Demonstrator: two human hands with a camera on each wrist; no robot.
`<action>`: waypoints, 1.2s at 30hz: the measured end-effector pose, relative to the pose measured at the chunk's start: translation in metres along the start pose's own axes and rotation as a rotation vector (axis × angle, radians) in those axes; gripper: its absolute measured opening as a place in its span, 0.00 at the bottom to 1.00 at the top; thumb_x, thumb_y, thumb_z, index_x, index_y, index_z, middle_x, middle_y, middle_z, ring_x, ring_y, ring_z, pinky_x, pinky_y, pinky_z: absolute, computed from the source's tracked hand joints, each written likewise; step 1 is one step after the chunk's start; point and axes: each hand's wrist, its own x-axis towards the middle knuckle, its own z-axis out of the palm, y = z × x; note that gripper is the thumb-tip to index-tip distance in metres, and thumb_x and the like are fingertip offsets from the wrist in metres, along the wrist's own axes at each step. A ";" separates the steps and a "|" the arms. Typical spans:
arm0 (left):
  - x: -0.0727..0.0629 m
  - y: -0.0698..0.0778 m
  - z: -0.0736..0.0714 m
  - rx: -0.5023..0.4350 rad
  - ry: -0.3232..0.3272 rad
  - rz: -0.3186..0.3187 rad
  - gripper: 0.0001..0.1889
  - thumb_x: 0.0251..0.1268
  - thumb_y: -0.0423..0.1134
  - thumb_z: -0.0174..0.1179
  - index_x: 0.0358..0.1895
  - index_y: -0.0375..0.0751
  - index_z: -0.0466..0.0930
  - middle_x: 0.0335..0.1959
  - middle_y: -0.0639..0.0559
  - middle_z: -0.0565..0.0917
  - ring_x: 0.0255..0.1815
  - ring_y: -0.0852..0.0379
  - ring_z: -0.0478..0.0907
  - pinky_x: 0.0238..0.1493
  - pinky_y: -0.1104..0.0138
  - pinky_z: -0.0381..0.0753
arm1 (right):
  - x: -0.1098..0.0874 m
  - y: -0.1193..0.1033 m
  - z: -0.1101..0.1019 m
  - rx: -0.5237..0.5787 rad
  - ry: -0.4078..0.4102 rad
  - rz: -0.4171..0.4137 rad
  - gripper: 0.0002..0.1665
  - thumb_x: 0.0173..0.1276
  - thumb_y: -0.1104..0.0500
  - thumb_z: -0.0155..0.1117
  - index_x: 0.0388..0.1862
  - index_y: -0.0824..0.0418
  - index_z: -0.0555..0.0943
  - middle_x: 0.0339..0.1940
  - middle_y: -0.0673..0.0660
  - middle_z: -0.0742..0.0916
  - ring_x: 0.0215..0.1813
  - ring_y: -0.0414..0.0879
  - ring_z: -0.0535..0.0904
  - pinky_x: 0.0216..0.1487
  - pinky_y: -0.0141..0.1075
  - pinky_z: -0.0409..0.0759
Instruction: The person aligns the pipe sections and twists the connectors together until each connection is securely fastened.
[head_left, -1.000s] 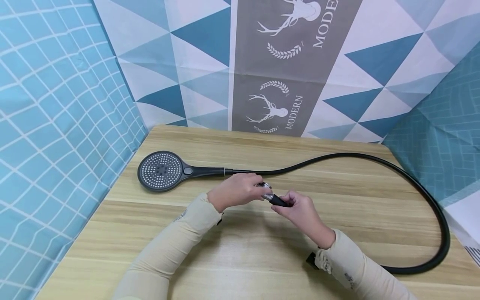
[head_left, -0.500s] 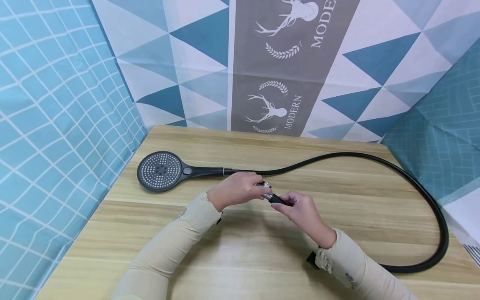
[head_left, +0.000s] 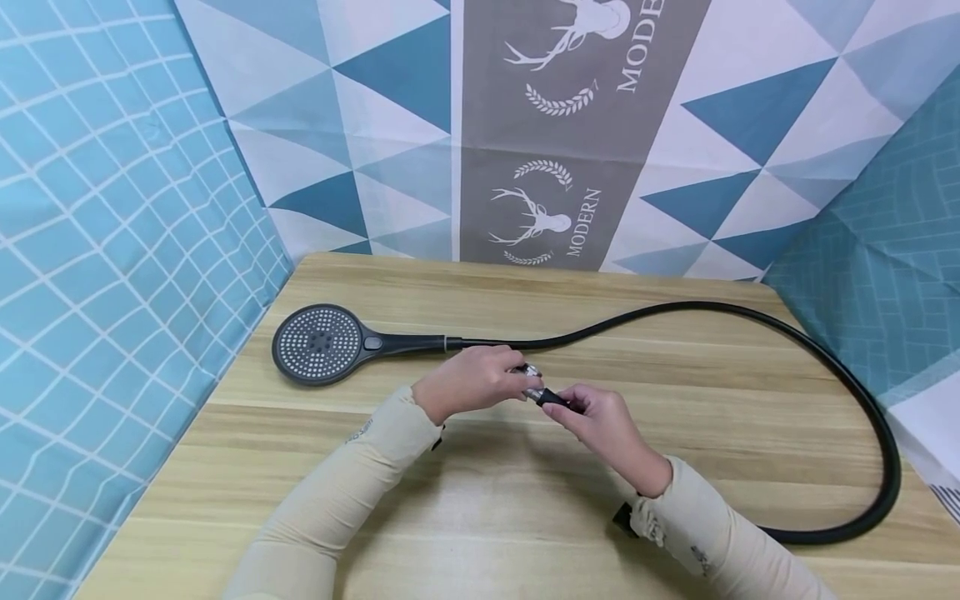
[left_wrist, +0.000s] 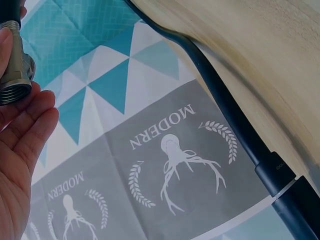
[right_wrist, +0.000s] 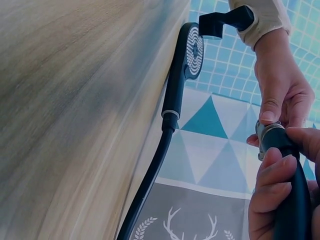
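My left hand (head_left: pixel 476 379) pinches a silvery metal fitting (left_wrist: pixel 17 75) between thumb and fingers. One end of the fitting shows an open threaded mouth in the left wrist view, and a rounded knob sticks out of its side. The fitting's other end meets the black end piece (head_left: pixel 551 398) of a shower hose (head_left: pixel 825 358). My right hand (head_left: pixel 603 421) grips that end piece, thumb on one side and fingers curled on the other. Both hands are over the middle of the table. A shower head (head_left: pixel 318 343) lies face up at the left, joined to the hose's far end.
The hose loops across the back and right of the wooden table (head_left: pixel 465 517), then passes under my right forearm. Blue tiled-pattern sheeting (head_left: pixel 112 250) borders the left side. A patterned cloth with deer prints (head_left: pixel 540 225) hangs behind. White material (head_left: pixel 930 433) borders the right edge.
My right thumb and fingertips have shifted slightly on the hose's end piece. The left hand keeps its hold on the fitting, and the head view has drifted a little.
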 end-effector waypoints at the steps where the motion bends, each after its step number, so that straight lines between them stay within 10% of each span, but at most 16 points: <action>1: 0.000 0.000 0.000 0.000 -0.001 -0.001 0.11 0.52 0.42 0.71 0.40 0.50 0.85 0.31 0.55 0.81 0.30 0.61 0.78 0.36 0.72 0.79 | 0.000 0.000 0.000 -0.006 -0.002 -0.004 0.05 0.59 0.65 0.70 0.29 0.67 0.84 0.19 0.49 0.80 0.19 0.36 0.68 0.18 0.29 0.66; 14: 0.001 0.000 -0.001 -0.012 0.042 -0.006 0.10 0.55 0.43 0.69 0.41 0.47 0.85 0.32 0.54 0.81 0.32 0.60 0.79 0.39 0.73 0.79 | 0.000 -0.004 0.001 -0.019 0.028 0.047 0.18 0.50 0.68 0.76 0.34 0.68 0.74 0.21 0.54 0.83 0.23 0.39 0.74 0.22 0.30 0.72; 36: -0.002 0.001 -0.009 -0.095 0.034 -0.013 0.12 0.48 0.38 0.74 0.38 0.45 0.86 0.36 0.53 0.85 0.37 0.60 0.83 0.45 0.73 0.79 | 0.001 -0.003 0.006 0.063 0.055 0.053 0.08 0.48 0.72 0.75 0.26 0.69 0.83 0.23 0.57 0.85 0.22 0.36 0.74 0.20 0.29 0.72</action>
